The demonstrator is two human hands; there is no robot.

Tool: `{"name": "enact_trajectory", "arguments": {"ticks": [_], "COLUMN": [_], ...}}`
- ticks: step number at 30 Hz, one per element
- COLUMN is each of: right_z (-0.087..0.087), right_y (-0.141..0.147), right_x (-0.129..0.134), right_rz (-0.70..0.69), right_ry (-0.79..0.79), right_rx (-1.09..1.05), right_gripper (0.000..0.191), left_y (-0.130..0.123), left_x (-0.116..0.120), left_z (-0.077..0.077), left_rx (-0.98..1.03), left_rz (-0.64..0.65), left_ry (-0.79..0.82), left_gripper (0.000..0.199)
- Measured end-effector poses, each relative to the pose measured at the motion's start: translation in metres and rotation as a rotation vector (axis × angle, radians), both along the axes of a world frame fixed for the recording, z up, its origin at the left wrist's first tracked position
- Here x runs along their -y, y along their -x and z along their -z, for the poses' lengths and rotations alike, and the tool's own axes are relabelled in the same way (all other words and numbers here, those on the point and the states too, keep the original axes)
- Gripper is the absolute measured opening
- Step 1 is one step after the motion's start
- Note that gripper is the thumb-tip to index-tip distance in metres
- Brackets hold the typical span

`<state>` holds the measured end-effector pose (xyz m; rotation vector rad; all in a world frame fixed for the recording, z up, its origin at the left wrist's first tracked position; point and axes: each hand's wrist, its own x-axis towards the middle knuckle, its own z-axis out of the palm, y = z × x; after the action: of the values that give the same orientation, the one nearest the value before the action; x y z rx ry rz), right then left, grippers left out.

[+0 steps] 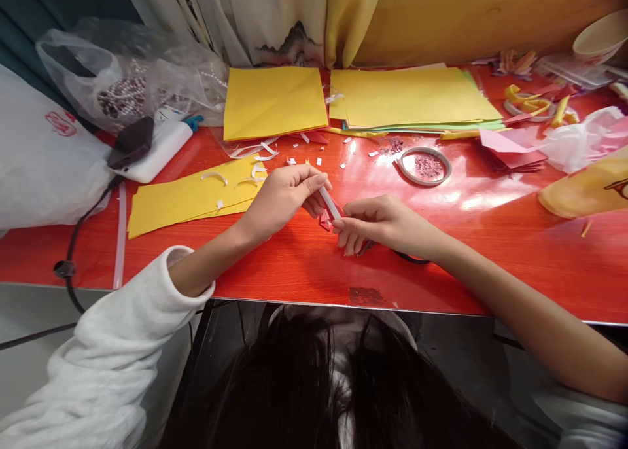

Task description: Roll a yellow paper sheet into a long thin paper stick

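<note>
A short whitish strip (330, 203) is stretched between my two hands above the red table (294, 266). My left hand (289, 194) pinches its upper end between thumb and fingers. The lower end is pinched by my right hand (375, 225). Just below the strip, a small pink-red folded piece (325, 220) shows between the hands; what it rests on is hard to tell. Beneath my right hand lies a dark object with a black curved edge (412, 259), mostly hidden by the hand. Yellow strips of paper (181, 203) with white curled scraps lie left of my left hand.
Yellow sheets (275, 102) and a stack of coloured paper (407, 99) lie at the back. A tape ring (424, 166) sits right of centre, pink papers (513, 149) and a yellow cup (589, 187) farther right. Plastic bags (44, 154) and a white power bank (159, 151) stand left.
</note>
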<state>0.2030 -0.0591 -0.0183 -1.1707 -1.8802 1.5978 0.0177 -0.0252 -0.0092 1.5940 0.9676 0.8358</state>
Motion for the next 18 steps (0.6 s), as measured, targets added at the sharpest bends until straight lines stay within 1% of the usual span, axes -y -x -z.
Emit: {"name": "enact_trajectory", "arguments": {"ticks": [1, 5, 6, 8, 10, 13, 18], "right_z": [0.0000, 0.0003, 0.0004, 0.0007, 0.0010, 0.0009, -0.0020], "right_y": [-0.0002, -0.0008, -0.0007, -0.0005, -0.0001, 0.0002, 0.0004], "right_x": [0.0003, 0.0019, 0.0021, 0.0025, 0.0024, 0.0023, 0.0030], "right_rz": [0.013, 0.090, 0.093, 0.080, 0.063, 0.043, 0.005], "right_ry": [-0.071, -0.465, -0.528, -0.581, -0.569, -0.478, -0.175], "right_rx": [0.036, 0.258, 0.297, 0.335, 0.339, 0.295, 0.043], "right_gripper": [0.027, 0.027, 0.027, 0.028, 0.028, 0.028, 0.027], "left_y": [-0.0002, -0.0001, 0.0002, 0.0010, 0.0016, 0.0021, 0.0047], "left_x": [0.0002, 0.0009, 0.0010, 0.0011, 0.0012, 0.0011, -0.0012], "left_z": [-0.0008, -0.0019, -0.0013, 0.0009, 0.0034, 0.0057, 0.0053], "left_rx": [0.007, 0.023, 0.021, 0.002, -0.021, -0.060, -0.100], "left_rz": [-0.007, 0.001, 0.006, 0.014, 0.010, -0.015, -0.095], "left_ry": [0.010, -0.015, -0.039, -0.086, -0.126, -0.173, -0.231], "left_gripper": [0.017, 0.018, 0.017, 0.016, 0.017, 0.018, 0.018]}}
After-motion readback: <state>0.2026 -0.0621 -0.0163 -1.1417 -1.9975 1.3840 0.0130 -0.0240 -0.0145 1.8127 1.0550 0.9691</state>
